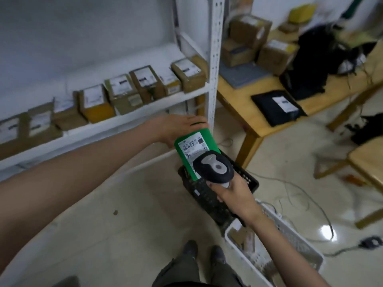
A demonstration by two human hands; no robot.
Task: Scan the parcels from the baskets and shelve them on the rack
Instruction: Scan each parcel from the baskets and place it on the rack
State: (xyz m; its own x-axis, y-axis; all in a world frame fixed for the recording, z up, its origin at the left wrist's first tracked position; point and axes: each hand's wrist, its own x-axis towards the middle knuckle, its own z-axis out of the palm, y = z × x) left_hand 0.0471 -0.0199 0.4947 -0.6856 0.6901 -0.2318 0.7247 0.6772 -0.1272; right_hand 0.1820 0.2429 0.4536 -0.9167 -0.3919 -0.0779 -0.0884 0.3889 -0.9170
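My left hand (176,129) grips the green parcel (193,150) from behind, label up over the black basket (244,179), so my right hand (234,195), fingers clenched around the scanner (214,167), can read it before shelving on the rack (213,79).

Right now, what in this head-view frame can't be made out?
- Left hand: fingers hidden behind the green parcel.
- Parcel label: print too small to read.
- Black basket: contents hidden by the parcel, scanner and right hand.
- Shelf parcels: labels blurred.
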